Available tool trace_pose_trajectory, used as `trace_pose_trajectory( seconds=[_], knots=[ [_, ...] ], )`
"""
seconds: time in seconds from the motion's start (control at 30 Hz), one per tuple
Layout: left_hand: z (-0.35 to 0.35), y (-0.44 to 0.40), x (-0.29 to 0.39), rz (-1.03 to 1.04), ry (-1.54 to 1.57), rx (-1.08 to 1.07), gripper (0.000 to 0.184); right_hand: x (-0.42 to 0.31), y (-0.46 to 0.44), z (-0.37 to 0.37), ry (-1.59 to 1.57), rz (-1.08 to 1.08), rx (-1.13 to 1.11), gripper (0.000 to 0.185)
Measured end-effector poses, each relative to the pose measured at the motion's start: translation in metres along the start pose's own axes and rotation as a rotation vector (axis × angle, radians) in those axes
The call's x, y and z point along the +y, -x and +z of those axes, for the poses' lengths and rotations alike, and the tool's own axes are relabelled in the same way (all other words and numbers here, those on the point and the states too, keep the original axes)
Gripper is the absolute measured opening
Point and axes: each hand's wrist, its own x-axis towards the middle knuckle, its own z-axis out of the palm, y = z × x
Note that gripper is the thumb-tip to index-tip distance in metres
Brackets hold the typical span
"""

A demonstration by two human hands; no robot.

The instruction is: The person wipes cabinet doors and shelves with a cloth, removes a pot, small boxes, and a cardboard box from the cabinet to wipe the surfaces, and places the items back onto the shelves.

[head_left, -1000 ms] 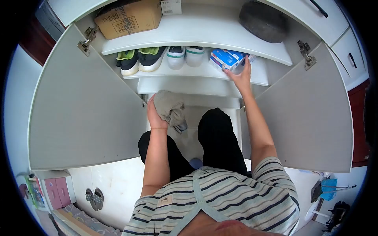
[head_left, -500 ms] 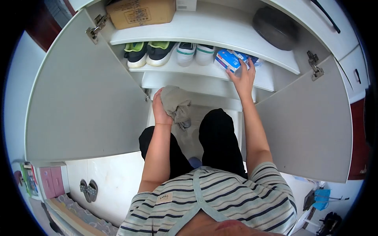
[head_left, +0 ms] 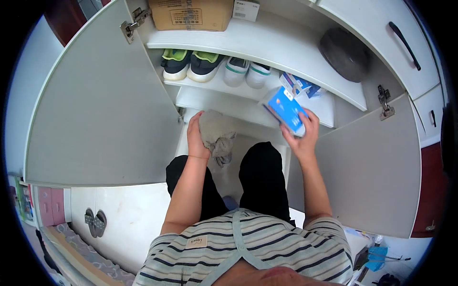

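Observation:
My right hand (head_left: 302,133) grips a blue box (head_left: 286,109) by its lower right end, holding it tilted in front of the shoe shelf. Behind it, more blue-and-white boxes (head_left: 296,84) stay on that shelf (head_left: 326,107). My left hand (head_left: 197,138) is closed on a crumpled grey cloth (head_left: 217,131), which hangs above my knees. Left of the boxes stand dark sneakers with green lining (head_left: 205,66) and white shoes with a green stripe (head_left: 236,71).
Two open cabinet doors, the left door (head_left: 95,109) and the right door (head_left: 367,167), flank me. On the upper shelf (head_left: 267,35) are a cardboard box (head_left: 191,14), a small white box (head_left: 245,10) and a dark round object (head_left: 346,53). Slippers (head_left: 95,222) lie at the lower left.
The blue box has come off the shelf toward me in my right hand. My left hand still has the cloth. The whole view has shifted slightly.

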Motion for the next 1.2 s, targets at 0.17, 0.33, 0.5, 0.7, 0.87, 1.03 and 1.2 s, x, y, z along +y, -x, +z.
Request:
trace_pose_trajectory(
  seconds=[0.17,0.33,0.5,0.7,0.87,1.03,1.2],
  knots=[
    [0.007,0.007,0.004,-0.011,-0.017,-0.014,0.030,-0.037,-0.077,-0.024,-0.004,0.019,0.101,0.058],
    [-0.006,-0.005,-0.006,-0.055,0.086,-0.028,0.027,0.021,-0.183,0.029,0.214,0.158,0.061,0.056],
    [0.000,-0.006,-0.002,-0.053,0.060,0.029,0.028,0.081,-0.245,0.111,0.326,0.109,0.003,0.067],
    [0.008,-0.004,0.001,-0.015,0.014,0.057,0.030,0.103,-0.254,0.152,0.148,0.019,-0.013,0.071],
    [0.010,-0.007,0.000,-0.018,0.042,0.020,0.028,0.105,-0.237,0.126,-0.009,0.210,0.023,0.071],
    [0.006,-0.004,-0.004,-0.006,0.063,-0.008,0.026,0.038,-0.101,0.025,0.117,-0.188,0.196,0.028],
    [0.016,0.001,-0.002,-0.029,-0.005,0.022,0.025,0.084,0.011,0.013,0.222,0.226,-0.056,0.034]
  ],
)
